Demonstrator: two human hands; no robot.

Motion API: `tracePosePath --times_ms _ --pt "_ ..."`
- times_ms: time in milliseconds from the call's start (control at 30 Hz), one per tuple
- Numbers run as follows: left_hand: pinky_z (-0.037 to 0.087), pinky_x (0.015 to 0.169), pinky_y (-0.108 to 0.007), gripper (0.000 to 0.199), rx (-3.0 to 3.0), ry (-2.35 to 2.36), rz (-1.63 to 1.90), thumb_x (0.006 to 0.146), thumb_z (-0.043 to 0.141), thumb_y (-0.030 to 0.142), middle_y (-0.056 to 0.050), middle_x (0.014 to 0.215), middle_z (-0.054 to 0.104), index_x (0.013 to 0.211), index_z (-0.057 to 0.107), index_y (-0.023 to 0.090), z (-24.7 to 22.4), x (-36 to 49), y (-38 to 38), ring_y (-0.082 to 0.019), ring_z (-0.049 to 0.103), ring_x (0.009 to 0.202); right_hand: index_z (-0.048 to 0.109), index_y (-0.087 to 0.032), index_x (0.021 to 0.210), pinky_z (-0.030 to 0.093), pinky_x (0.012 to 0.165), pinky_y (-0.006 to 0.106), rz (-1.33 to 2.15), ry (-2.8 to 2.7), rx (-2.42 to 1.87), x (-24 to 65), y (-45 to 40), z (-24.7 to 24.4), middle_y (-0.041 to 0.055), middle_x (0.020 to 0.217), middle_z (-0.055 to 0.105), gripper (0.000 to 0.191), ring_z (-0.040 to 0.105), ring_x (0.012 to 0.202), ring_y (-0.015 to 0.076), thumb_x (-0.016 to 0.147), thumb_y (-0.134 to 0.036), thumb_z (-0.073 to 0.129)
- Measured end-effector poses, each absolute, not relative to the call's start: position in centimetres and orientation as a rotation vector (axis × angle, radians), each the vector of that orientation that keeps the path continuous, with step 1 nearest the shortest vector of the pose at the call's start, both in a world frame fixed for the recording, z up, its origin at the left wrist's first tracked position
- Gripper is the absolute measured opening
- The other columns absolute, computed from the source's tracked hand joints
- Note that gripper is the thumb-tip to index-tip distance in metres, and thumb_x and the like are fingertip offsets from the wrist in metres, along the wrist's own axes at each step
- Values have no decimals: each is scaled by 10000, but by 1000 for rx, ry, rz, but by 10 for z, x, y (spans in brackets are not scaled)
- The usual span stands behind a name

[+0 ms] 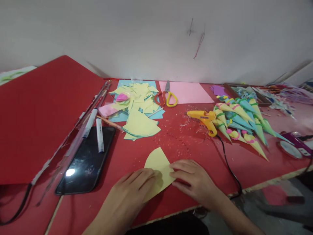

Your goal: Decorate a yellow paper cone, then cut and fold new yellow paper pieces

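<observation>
A pale yellow piece of paper with a rounded edge (160,160) is in front of me at the near table edge. My left hand (132,189) is closed on its left side, fingers together over the sheet and thumb hidden. At its right edge, my right hand (193,181) grips it with bent fingertips. Just beyond lies a stack of fan-shaped yellow and blue paper pieces (141,125). A yellow hot glue gun (204,119) lies to the right, its black cord trailing over the table edge. Scissors with red and yellow handles (168,96) rest farther back.
Yellow paper scraps (139,94) cover blue sheets. A pink sheet (193,93) lies by the wall. At right are decorated paper cones (239,114), a tape roll (290,149) and a tray (264,101). A black phone (85,166) and white markers (100,135) lie left, beside a red board (44,120).
</observation>
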State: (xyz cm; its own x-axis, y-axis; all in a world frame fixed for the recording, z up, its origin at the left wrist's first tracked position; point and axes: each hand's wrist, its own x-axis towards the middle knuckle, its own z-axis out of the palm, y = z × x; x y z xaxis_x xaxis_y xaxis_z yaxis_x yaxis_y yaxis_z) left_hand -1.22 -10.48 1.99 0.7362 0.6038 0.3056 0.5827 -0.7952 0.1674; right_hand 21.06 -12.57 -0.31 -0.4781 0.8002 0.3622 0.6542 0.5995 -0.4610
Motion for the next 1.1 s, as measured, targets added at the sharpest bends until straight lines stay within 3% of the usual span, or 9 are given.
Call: tracePosePath --times_ms 133,233,333,433,533,633,833,967,1100 --pt "511 592 -214 278 2537 1121 605 873 372 198 6 824 713 836 645 233 22 -16 -106 -134 659 687 619 -200 867 421 755 313 467 -2233 -1201 206 -126 2 37 953 668 157 576 866 182 881 -297 497" --pt "498 585 -195 219 2206 1250 608 840 467 330 18 741 701 773 652 233 29 -15 -104 -126 646 646 609 -178 786 421 677 273 709 -2088 -1253 198 -126 9 27 789 643 201 558 736 150 887 -296 480" --pt "498 592 -209 222 1949 1349 650 770 549 391 20 753 689 904 631 234 35 -12 -99 -142 636 664 555 -170 656 405 543 221 1008 -1777 -1387 192 -124 12 -10 611 557 266 522 585 116 876 -296 472" --pt "497 615 -224 373 1758 1390 706 772 540 379 41 697 644 1120 516 248 34 -10 -97 -138 621 663 548 -180 862 450 529 212 1235 -1501 -1389 190 -123 12 -7 689 596 144 553 576 113 870 -289 454" --pt "496 611 -223 458 1577 1395 752 801 499 369 51 678 591 1227 392 240 31 -10 -97 -124 605 644 427 -209 1162 503 724 266 1065 -1567 -1316 195 -124 12 58 972 616 324 609 843 156 849 -258 492" --pt "494 570 -211 480 1484 1405 766 808 494 381 40 712 568 1242 362 223 29 -11 -98 -115 594 623 438 -230 1212 454 879 334 664 -1984 -1245 201 -126 12 105 1161 529 406 508 1090 214 822 -253 548" --pt "520 601 -218 274 1834 1307 619 843 442 292 -2 791 630 1092 537 228 21 -17 -99 -130 628 692 639 -200 891 467 749 330 143 -2289 -1269 204 -129 4 97 1016 598 182 545 916 213 885 -201 457" --pt "518 775 -296 234 2294 1258 589 814 486 258 -57 1116 580 1003 622 267 16 -26 -108 -193 580 1003 641 -191 868 448 695 294 213 -2383 -1214 204 -130 -3 55 909 638 218 548 791 169 909 -197 427" --pt "494 839 -390 634 2513 1064 350 628 697 421 -76 1284 489 1214 487 301 18 -30 -119 -261 501 1114 640 -197 888 445 692 283 324 -2360 -1203 206 -128 -1 37 897 648 196 549 779 162 905 -245 451"
